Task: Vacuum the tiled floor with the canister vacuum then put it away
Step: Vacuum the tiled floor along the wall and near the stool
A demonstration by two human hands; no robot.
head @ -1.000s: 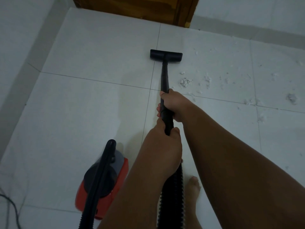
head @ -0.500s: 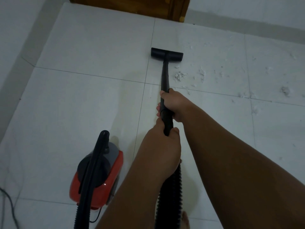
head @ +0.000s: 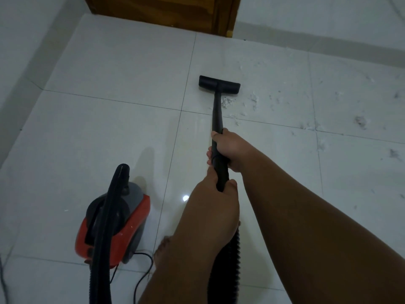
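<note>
Two hands are clamped on one black wand (head: 217, 113), one stacked behind the other and nearly touching. The right hand (head: 228, 149) grips further forward, fingers wrapped round the tube. The left hand (head: 213, 201) grips the wand's near end, just above where one ribbed hose (head: 225, 270) joins it.

Ahead of both hands, the wand ends in one flat black nozzle (head: 219, 84) that sits on the tiled floor (head: 109, 139). One clump of pale fluff (head: 226, 102) lies just right of the wand, close behind the nozzle. Finer bits and at least two darker tufts (head: 360, 122) are scattered well to the right of the hands, too many to count.

One canister vacuum (head: 131, 224), red with a grey and black top, stands on the floor left of and below the left hand, with the hose arching over it. One thin cord (head: 150, 261) trails from its near side. One bare foot (head: 162, 249) shows beneath the left forearm. One wooden door (head: 164, 12) stands beyond the nozzle.
</note>
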